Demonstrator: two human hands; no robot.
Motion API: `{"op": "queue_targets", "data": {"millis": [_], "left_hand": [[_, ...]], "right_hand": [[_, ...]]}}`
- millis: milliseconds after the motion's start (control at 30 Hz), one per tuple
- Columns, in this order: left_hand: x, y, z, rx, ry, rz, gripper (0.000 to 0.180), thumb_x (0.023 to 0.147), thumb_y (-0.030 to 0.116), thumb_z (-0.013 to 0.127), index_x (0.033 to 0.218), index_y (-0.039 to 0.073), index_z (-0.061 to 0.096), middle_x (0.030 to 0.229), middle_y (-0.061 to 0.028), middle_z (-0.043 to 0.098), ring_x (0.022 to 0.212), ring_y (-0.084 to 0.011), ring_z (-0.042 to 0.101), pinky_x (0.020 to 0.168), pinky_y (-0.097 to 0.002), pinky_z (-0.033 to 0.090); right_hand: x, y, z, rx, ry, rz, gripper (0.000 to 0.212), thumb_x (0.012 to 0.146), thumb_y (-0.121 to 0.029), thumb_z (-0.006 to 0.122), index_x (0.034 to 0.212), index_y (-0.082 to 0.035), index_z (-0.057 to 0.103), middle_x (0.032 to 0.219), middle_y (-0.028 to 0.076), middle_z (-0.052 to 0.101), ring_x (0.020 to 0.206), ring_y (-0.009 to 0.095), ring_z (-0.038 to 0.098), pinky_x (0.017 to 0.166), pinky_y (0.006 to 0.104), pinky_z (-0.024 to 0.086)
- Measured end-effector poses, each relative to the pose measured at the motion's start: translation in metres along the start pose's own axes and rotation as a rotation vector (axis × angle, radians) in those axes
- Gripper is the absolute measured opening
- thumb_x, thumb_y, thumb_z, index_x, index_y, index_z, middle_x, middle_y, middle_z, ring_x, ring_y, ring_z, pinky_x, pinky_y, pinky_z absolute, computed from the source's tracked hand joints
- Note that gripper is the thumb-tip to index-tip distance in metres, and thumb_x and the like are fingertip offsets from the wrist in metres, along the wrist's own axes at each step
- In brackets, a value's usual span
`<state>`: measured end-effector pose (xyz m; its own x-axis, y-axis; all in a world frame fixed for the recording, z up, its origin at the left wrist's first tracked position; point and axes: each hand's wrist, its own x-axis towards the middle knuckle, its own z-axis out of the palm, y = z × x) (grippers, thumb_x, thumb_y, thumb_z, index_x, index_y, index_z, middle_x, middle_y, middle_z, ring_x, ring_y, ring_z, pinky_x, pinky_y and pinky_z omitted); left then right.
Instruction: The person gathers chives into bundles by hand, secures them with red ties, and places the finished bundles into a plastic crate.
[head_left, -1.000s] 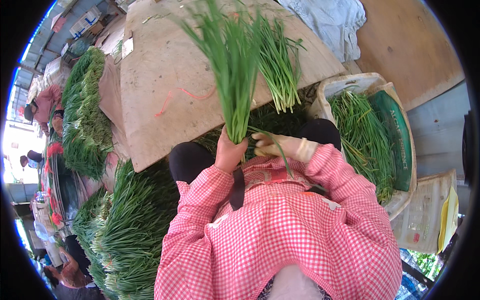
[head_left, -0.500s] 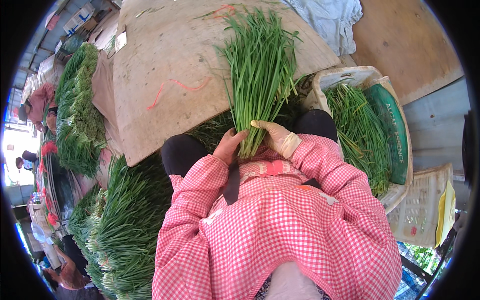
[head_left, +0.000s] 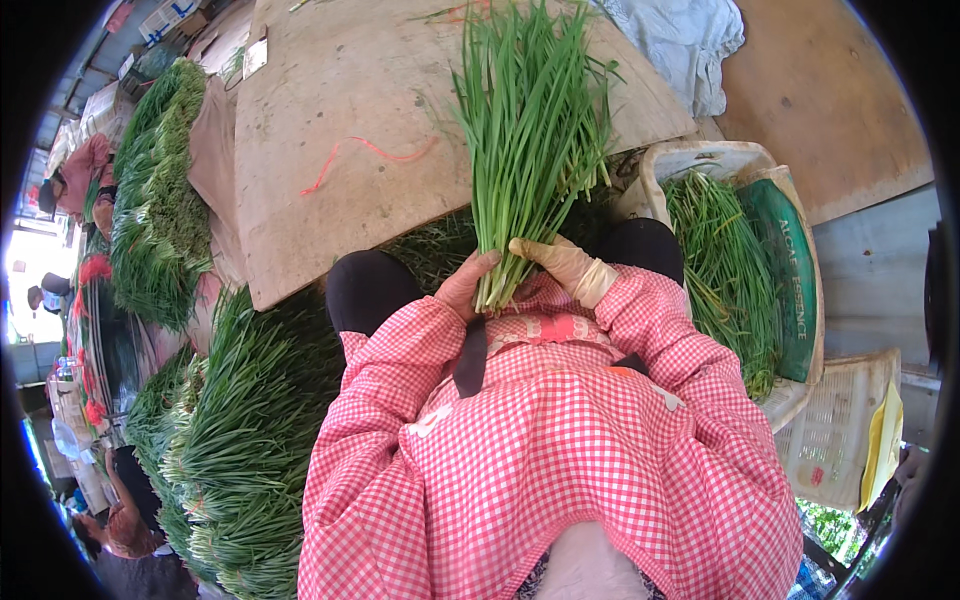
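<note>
The bare left grip [head_left: 466, 285] and gloved right grip [head_left: 562, 268] are closed around the lower ends of garlic chives [head_left: 525, 140], fanned over the counter [head_left: 370, 110].

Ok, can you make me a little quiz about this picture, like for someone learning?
1. The left hand and right hand both hold: (a) a cloth, (b) a bunch of long green leaves, (c) a box?
2. True or false: a red string lies on the wooden board.
3. Fill in: the pale glove is on the person's ___ hand.
Key: 1 b; 2 true; 3 right.
</note>
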<state>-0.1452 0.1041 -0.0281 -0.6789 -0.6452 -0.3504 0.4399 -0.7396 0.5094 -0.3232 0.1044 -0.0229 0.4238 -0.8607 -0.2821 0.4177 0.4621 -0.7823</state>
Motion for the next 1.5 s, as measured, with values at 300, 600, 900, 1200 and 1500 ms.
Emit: {"op": "queue_targets", "data": {"millis": [300, 600, 900, 1200, 1500], "left_hand": [[0.004, 0.002, 0.003, 0.155, 0.067, 0.103, 0.046, 0.076, 0.012, 0.069, 0.115, 0.004, 0.046, 0.097, -0.0074, 0.059, 0.079, -0.0156, 0.06, 0.069, -0.0286, 0.052], [0.018, -0.011, -0.015, 0.569, 0.219, 0.26, 0.048, 0.074, 0.011, 0.07, 0.114, 0.004, 0.045, 0.099, -0.0074, 0.057, 0.085, -0.0169, 0.059, 0.071, -0.0292, 0.051], [0.011, 0.0, -0.01, -0.218, 0.095, -0.082, 0.045, 0.088, 0.034, 0.045, 0.118, 0.001, 0.047, 0.11, -0.0167, 0.058, 0.095, -0.0284, 0.059, 0.087, -0.0421, 0.047], [0.007, -0.001, -0.015, -0.085, -0.058, -0.135, 0.045, 0.087, 0.034, 0.053, 0.117, 0.0, 0.047, 0.104, -0.0168, 0.059, 0.09, -0.0249, 0.061, 0.079, -0.042, 0.053], [0.02, -0.007, -0.027, -0.12, 0.032, -0.013, 0.031, 0.083, 0.013, 0.059, 0.111, 0.001, 0.052, 0.095, -0.0111, 0.061, 0.082, -0.0193, 0.062, 0.072, -0.0321, 0.053]], "right_hand": [[-0.008, -0.006, 0.007, 0.18, 0.012, 0.083, 0.059, 0.078, -0.037, 0.067, 0.122, -0.008, 0.041, 0.103, 0.003, 0.054, 0.089, 0.015, 0.053, 0.071, 0.0273, 0.047], [0.017, 0.006, 0.012, 0.025, 0.161, -0.033, 0.049, 0.077, -0.027, 0.069, 0.116, -0.005, 0.048, 0.106, 0.006, 0.057, 0.099, 0.017, 0.052, 0.088, 0.0301, 0.041], [0.004, -0.003, -0.004, 0.315, 0.005, 0.163, 0.04, 0.082, -0.027, 0.062, 0.113, -0.003, 0.052, 0.107, 0.009, 0.059, 0.096, 0.021, 0.057, 0.086, 0.0358, 0.046], [0.008, -0.006, -0.001, -0.145, -0.01, 0.074, 0.052, 0.082, -0.043, 0.06, 0.12, -0.01, 0.047, 0.108, 0.003, 0.054, 0.098, 0.014, 0.05, 0.081, 0.0279, 0.043], [-0.012, 0.014, -0.004, -0.349, 0.311, -0.159, 0.042, 0.086, -0.045, 0.054, 0.1, -0.006, 0.05, 0.084, 0.002, 0.054, 0.073, 0.009, 0.049, 0.066, 0.0227, 0.043]]}}
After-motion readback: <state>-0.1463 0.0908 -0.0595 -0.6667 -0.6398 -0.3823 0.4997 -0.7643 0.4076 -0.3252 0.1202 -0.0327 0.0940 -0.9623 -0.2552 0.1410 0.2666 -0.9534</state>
